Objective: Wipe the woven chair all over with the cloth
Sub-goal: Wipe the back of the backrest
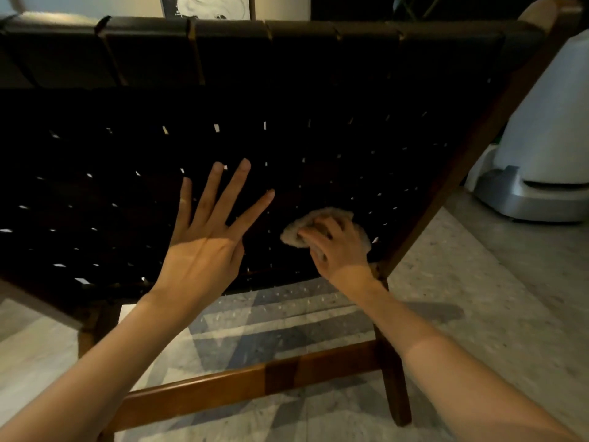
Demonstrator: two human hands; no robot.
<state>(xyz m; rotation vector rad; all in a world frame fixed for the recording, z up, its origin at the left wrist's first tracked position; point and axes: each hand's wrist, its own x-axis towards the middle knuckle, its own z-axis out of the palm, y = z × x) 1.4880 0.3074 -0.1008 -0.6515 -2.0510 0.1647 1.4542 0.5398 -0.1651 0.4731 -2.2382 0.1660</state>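
The woven chair (318, 90) fills the view from behind, its back made of dark woven straps in a brown wooden frame. My left hand (207, 237) lies flat on the weave near the middle, fingers straight and spread. My right hand (338, 250) grips a bunched beige cloth (318, 218) and presses it against the lower right part of the woven back, close to the right wooden upright. Part of the cloth is hidden under my fingers.
A wooden crossbar (255, 381) and rear leg (395, 378) stand below my arms on a pale speckled floor (478, 282). A white and grey appliance (541, 173) stands right of the chair. A framed picture (207, 6) leans behind it.
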